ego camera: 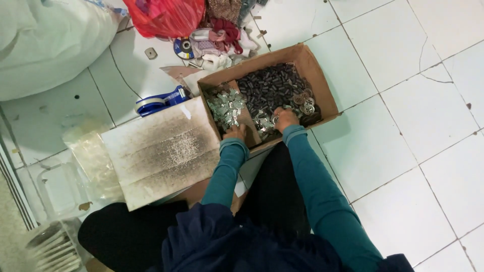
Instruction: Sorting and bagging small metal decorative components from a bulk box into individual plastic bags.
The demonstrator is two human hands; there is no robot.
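1 head view, steeply downward — moderately near

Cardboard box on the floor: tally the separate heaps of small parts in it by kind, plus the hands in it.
Heaps of shiny silver metal pieces: 2, one at the left, one by the right hand
Heap of dark cylindrical parts: 1
Cluster of round disc-shaped parts: 1
Hands in the cardboard box: 2, left hand, right hand
Total: 6

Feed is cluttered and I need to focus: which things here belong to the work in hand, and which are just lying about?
In use: cardboard box, shiny metal pieces, dark small parts, left hand, right hand.
Lying about: tape dispenser, red bag, cloth pile, grey board.
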